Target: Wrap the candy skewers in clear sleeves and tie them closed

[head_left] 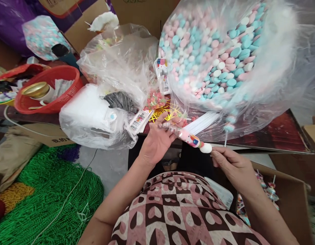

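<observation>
Near the table's front edge, my right hand (232,165) pinches the lower end of a marshmallow candy skewer (191,139), just below a white marshmallow. The skewer is tilted, wrapped in clear film with a colourful printed label. My left hand (158,141) is at its far end, palm up with fingers spread beside the crinkled top of the wrapper. Whether those fingers touch the film I cannot tell. Just beyond lie gold twist ties (161,114), white sticks (204,122) and a stack of printed labels (140,120). Another skewer (230,122) stands out over the edge at right.
A large clear bag (223,61) of pink, blue and white candies fills the back right. Left of it are a bag of gummies (116,54), a white plastic bag (83,115) and a red basket (47,103). Finished skewers lie in a cardboard box (295,204); green cord (55,190) covers the floor.
</observation>
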Demonstrator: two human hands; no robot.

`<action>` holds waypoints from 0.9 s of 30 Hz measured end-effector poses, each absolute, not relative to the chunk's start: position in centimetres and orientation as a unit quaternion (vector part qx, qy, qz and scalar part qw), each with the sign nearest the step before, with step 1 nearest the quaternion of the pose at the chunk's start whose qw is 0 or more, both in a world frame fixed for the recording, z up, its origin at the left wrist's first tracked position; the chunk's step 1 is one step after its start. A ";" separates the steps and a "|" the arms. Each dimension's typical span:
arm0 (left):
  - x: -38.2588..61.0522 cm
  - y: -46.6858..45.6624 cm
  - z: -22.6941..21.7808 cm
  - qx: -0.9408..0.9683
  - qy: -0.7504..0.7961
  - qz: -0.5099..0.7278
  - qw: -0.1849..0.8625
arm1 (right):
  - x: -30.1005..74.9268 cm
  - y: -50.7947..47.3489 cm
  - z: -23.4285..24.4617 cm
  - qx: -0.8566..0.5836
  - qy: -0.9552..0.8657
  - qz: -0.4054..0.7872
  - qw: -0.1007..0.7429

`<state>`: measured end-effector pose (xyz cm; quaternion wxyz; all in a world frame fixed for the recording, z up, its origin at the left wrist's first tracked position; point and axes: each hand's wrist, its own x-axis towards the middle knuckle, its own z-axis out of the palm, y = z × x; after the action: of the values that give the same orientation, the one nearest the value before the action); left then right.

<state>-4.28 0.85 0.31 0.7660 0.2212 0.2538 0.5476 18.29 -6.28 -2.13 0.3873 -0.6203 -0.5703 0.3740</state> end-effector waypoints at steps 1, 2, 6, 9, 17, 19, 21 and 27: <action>-4.0 0.9 0.6 0.218 0.241 0.560 0.762 | 17.6 -6.2 -2.2 -0.619 -0.542 0.400 0.402; -3.7 0.9 0.9 0.222 0.235 0.569 0.756 | 16.9 -6.0 -2.3 -0.616 -0.518 0.426 0.413; -2.3 1.0 1.3 0.237 0.256 0.570 0.744 | 14.2 -5.5 -2.3 -0.580 -0.445 0.521 0.442; -1.8 1.4 1.5 0.217 0.272 0.580 0.737 | 13.2 -5.3 -2.1 -0.552 -0.400 0.561 0.470; -1.8 1.5 1.5 0.246 0.265 0.585 0.726 | 13.1 -5.7 -1.6 -0.588 -0.470 0.535 0.383; -1.6 1.0 1.1 0.259 0.277 0.573 0.727 | 12.6 -5.6 -1.7 -0.585 -0.447 0.558 0.382; -1.8 0.6 0.7 0.270 0.292 0.563 0.725 | 12.1 -5.5 -1.8 -0.569 -0.422 0.597 0.377; -3.1 1.5 0.7 0.266 0.285 0.559 0.732 | 11.7 -5.4 -1.7 -0.544 -0.390 0.655 0.351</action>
<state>-3.12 1.46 0.65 0.7318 0.2659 0.2847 0.5592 11.74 -5.44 -1.66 0.3511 -0.5438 -0.3900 0.6549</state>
